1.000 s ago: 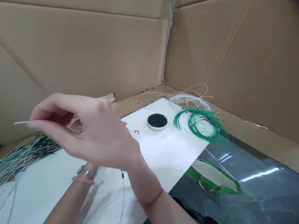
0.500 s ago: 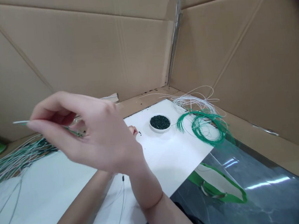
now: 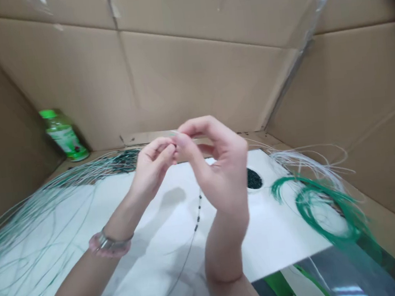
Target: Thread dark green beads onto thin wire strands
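Observation:
My left hand [image 3: 155, 163], with a bracelet [image 3: 109, 245] at its wrist, is closed in a pinch in the middle of the view. A small black bead [image 3: 175, 145] shows at its fingertips. Right beside it, my right hand [image 3: 220, 164] pinches a thin green-white string [image 3: 175, 132], whose tip points left above the left fingertips. Below the hands hangs a stretch of string carrying several black beads [image 3: 198, 218], and it curves down over the white board [image 3: 158, 245]. Partly behind my right hand stands the bowl of black beads [image 3: 254, 179].
Green and white strands [image 3: 33, 224] spread over the left side. A green coil [image 3: 304, 203] and white strands [image 3: 310, 158] lie at the right. A green-capped bottle [image 3: 64, 137] stands back left. Cardboard walls [image 3: 193, 74] enclose the table; a green bag [image 3: 284, 288] is below its edge.
The view has swung left. My right hand has come over to my left hand, bringing the string tip to its fingertips. My left hand has lifted off the board beside the loose beads.

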Available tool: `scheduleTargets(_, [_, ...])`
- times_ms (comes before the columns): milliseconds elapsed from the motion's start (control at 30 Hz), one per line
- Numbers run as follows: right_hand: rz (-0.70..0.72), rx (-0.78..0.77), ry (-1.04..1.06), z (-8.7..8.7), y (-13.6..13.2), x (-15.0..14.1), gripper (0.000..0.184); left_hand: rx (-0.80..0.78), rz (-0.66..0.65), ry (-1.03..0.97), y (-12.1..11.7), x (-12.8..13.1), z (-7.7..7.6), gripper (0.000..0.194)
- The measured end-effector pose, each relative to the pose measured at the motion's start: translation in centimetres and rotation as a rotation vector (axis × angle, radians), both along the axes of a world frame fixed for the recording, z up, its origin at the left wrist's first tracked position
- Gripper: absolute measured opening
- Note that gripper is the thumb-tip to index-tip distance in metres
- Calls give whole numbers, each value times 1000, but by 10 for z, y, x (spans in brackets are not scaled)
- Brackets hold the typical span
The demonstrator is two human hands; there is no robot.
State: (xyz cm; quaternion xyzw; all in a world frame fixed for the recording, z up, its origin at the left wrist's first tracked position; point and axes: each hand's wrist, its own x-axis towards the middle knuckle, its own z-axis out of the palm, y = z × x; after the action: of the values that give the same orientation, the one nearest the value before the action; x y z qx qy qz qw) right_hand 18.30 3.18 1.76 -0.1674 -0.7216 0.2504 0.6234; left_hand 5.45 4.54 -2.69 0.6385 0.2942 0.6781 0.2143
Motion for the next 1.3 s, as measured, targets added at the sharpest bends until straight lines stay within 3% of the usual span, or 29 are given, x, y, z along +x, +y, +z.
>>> scheduleTargets(100, [36,2,68,0,-8,-7,8,-53,0,-182,-37,-16,10,8])
scheduleTargets(233, [124,34,51,1,-21,-21,15,-92,-205,-480,-69,-16,23,6])
scheduleTargets(367, [164,59,12,-2,-32,-34,18,-73,-252,-500,-72,-22,27,3])
scheduleTargets(567, [52,131,-33,-3,-36,-42,23,-47,-277,-486,-70,-31,25,5])
scheduleTargets(967, [-14,178,31,-5,-40,-48,20,109,-70,-276,-73,-38,26,13])
scheduleTargets(1300, [-26,226,-137,0,-38,-40,21,174,127,-75,-81,-45,29,25])
